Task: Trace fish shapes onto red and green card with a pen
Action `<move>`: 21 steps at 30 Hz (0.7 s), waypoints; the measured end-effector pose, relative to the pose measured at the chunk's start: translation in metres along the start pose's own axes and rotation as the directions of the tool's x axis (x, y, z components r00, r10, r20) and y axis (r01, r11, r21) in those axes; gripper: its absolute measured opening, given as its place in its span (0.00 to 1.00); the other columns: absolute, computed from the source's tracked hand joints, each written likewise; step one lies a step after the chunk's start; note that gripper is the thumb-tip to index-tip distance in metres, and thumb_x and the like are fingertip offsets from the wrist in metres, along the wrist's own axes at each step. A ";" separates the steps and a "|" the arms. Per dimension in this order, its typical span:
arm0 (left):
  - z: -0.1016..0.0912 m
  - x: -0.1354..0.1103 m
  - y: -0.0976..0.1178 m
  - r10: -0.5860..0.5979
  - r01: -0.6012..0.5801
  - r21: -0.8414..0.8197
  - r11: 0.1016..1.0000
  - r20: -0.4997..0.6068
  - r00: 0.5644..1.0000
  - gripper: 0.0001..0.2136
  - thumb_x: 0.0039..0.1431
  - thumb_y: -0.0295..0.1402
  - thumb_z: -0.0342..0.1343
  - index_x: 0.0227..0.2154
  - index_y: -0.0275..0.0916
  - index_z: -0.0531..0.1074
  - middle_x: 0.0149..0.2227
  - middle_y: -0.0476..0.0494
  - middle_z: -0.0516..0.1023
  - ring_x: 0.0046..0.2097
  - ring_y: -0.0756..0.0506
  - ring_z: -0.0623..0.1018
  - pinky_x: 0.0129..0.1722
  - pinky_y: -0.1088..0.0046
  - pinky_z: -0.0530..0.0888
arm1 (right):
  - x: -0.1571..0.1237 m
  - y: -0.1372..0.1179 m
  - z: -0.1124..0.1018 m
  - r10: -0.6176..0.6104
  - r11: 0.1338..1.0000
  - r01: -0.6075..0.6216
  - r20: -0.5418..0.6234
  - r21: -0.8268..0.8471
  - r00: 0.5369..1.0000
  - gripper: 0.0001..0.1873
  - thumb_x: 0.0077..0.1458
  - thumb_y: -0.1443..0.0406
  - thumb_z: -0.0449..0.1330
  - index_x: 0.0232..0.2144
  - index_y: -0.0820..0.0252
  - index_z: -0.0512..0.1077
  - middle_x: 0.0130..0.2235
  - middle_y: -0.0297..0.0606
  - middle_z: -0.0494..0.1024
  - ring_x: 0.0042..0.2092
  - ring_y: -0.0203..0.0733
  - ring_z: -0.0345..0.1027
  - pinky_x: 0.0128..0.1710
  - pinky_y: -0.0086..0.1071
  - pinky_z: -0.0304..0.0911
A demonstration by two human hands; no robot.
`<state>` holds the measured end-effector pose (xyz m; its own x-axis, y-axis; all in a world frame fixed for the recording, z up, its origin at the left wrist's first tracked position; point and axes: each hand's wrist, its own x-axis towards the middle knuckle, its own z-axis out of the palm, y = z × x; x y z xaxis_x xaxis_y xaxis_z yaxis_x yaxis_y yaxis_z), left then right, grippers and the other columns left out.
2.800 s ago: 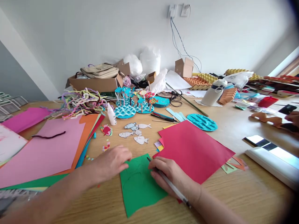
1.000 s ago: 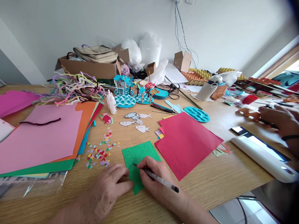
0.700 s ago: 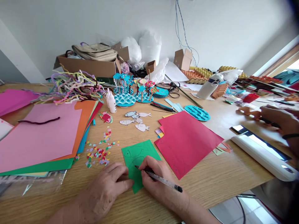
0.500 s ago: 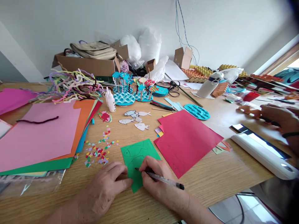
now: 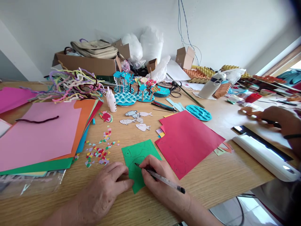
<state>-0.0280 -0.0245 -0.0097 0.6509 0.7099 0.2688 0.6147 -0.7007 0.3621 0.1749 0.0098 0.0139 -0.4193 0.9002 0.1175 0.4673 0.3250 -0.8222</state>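
A green sheet of paper (image 5: 142, 150) lies on the table with fish outlines drawn on it. My right hand (image 5: 156, 175) grips a black-capped clear pen (image 5: 166, 180), its tip at the drawn lines in the sheet's middle. My left hand (image 5: 110, 182) lies open along the sheet's left edge, thumb and fingertips pressing it down and holding nothing. Right of the green sheet lies a large red sheet (image 5: 190, 141) with faint outlines. Beyond it, cut-out paper fish (image 5: 142, 126) sit in a group.
Paper confetti (image 5: 100, 155) is scattered left. Stacked coloured sheets (image 5: 42, 135) lie farther left, near tangled pipe cleaners (image 5: 72, 83). A glue bottle (image 5: 111, 101) stands behind. At right are a white paper trimmer (image 5: 265, 158) and another person's hand (image 5: 279, 117).
My right hand and the pen tip have shifted slightly up and left over the green sheet, and a little more outline shows. My left hand stays in place.
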 end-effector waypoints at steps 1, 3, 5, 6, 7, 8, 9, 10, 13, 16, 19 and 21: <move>0.000 0.000 0.000 -0.005 0.005 -0.002 1.000 0.007 1.000 0.12 0.67 0.26 0.43 0.41 0.42 0.71 0.38 0.45 0.66 0.40 0.45 0.68 0.38 0.70 0.68 | 0.000 0.001 0.001 0.001 1.000 -0.001 0.009 -0.010 1.000 0.06 0.48 0.73 0.51 0.26 0.59 0.66 0.20 0.27 0.65 0.21 0.31 0.56 0.21 0.23 0.50; 0.001 -0.001 0.001 -0.016 0.016 -0.005 1.000 0.008 1.000 0.11 0.67 0.26 0.43 0.40 0.41 0.71 0.38 0.45 0.66 0.40 0.45 0.67 0.38 0.70 0.68 | 0.001 0.002 0.002 0.005 0.999 -0.004 0.025 -0.032 1.000 0.07 0.49 0.73 0.52 0.27 0.60 0.68 0.21 0.28 0.67 0.22 0.31 0.58 0.22 0.23 0.51; 0.001 -0.001 0.001 -0.014 0.014 -0.009 1.000 0.004 1.000 0.11 0.67 0.26 0.44 0.40 0.41 0.71 0.38 0.46 0.65 0.40 0.45 0.67 0.38 0.70 0.68 | 0.001 0.003 0.002 0.005 0.999 -0.004 0.031 -0.049 1.000 0.07 0.49 0.74 0.52 0.27 0.60 0.69 0.21 0.29 0.68 0.23 0.31 0.60 0.22 0.23 0.51; 0.001 -0.001 0.001 -0.017 0.017 -0.013 1.000 0.005 1.000 0.11 0.67 0.26 0.44 0.40 0.42 0.71 0.38 0.46 0.65 0.40 0.45 0.67 0.38 0.70 0.68 | 0.001 0.002 0.002 0.004 0.998 -0.002 0.031 -0.056 1.000 0.07 0.49 0.74 0.52 0.28 0.60 0.69 0.21 0.29 0.68 0.23 0.31 0.60 0.22 0.23 0.51; 0.001 -0.001 0.001 -0.022 0.022 -0.018 1.000 0.009 1.000 0.11 0.66 0.25 0.44 0.40 0.42 0.71 0.38 0.46 0.65 0.40 0.45 0.67 0.39 0.70 0.68 | 0.001 0.002 0.002 0.002 0.998 0.000 0.032 -0.060 0.999 0.07 0.49 0.74 0.52 0.28 0.60 0.69 0.21 0.29 0.69 0.23 0.31 0.60 0.22 0.23 0.52; 0.001 -0.001 0.001 -0.027 0.027 -0.026 0.999 0.016 1.000 0.11 0.66 0.25 0.44 0.41 0.42 0.71 0.39 0.46 0.65 0.41 0.45 0.67 0.39 0.70 0.67 | 0.001 0.002 0.002 0.002 0.998 0.000 0.032 -0.064 0.999 0.07 0.49 0.74 0.53 0.28 0.60 0.69 0.21 0.29 0.69 0.23 0.31 0.60 0.22 0.23 0.52; 0.001 -0.001 0.001 -0.030 0.030 -0.035 0.999 0.025 0.999 0.11 0.66 0.24 0.44 0.41 0.42 0.71 0.39 0.46 0.65 0.41 0.45 0.67 0.40 0.70 0.67 | 0.001 0.001 0.002 0.003 0.998 0.000 0.034 -0.067 0.999 0.07 0.49 0.74 0.53 0.28 0.60 0.69 0.21 0.29 0.69 0.22 0.31 0.60 0.22 0.23 0.52; 0.000 -0.001 0.001 -0.030 0.031 -0.043 0.999 0.029 0.999 0.12 0.66 0.24 0.44 0.42 0.42 0.71 0.39 0.46 0.65 0.41 0.45 0.67 0.40 0.69 0.67 | 0.002 0.001 0.002 0.004 0.998 -0.002 0.036 -0.069 0.999 0.07 0.49 0.74 0.53 0.28 0.60 0.69 0.21 0.29 0.69 0.22 0.31 0.60 0.22 0.23 0.52; 0.000 -0.001 0.001 -0.034 0.036 -0.061 0.997 0.021 0.999 0.13 0.66 0.23 0.43 0.42 0.42 0.71 0.39 0.45 0.66 0.41 0.45 0.67 0.40 0.69 0.67 | 0.002 0.001 0.003 0.012 0.997 -0.009 0.041 -0.077 0.999 0.07 0.49 0.74 0.52 0.28 0.60 0.69 0.22 0.29 0.69 0.23 0.31 0.61 0.22 0.23 0.52; -0.001 -0.001 0.001 -0.034 0.034 -0.068 0.997 0.004 0.999 0.13 0.65 0.23 0.44 0.42 0.42 0.71 0.39 0.46 0.67 0.41 0.45 0.67 0.40 0.70 0.67 | 0.002 0.001 0.003 0.007 0.996 -0.004 0.034 -0.088 0.999 0.07 0.48 0.73 0.52 0.27 0.59 0.68 0.21 0.28 0.68 0.22 0.32 0.60 0.22 0.23 0.51; -0.001 0.000 0.001 -0.026 0.026 -0.061 0.998 -0.008 1.000 0.13 0.66 0.24 0.43 0.42 0.43 0.71 0.39 0.46 0.67 0.41 0.45 0.68 0.40 0.70 0.68 | 0.001 0.000 0.001 0.000 0.996 0.002 0.027 -0.087 1.000 0.08 0.47 0.74 0.51 0.26 0.58 0.66 0.20 0.27 0.65 0.21 0.31 0.58 0.21 0.23 0.50; -0.001 0.001 0.001 -0.022 0.022 -0.053 0.998 -0.009 1.000 0.13 0.67 0.25 0.42 0.42 0.43 0.71 0.39 0.46 0.67 0.41 0.46 0.68 0.40 0.70 0.68 | 0.000 -0.001 0.001 0.004 0.997 -0.002 0.028 -0.076 1.000 0.08 0.45 0.74 0.51 0.25 0.58 0.65 0.19 0.26 0.64 0.21 0.31 0.57 0.21 0.23 0.50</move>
<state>-0.0273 -0.0247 -0.0077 0.6333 0.7258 0.2686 0.6040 -0.6805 0.4148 0.1736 0.0096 0.0147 -0.4391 0.8930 0.0988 0.5256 0.3445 -0.7779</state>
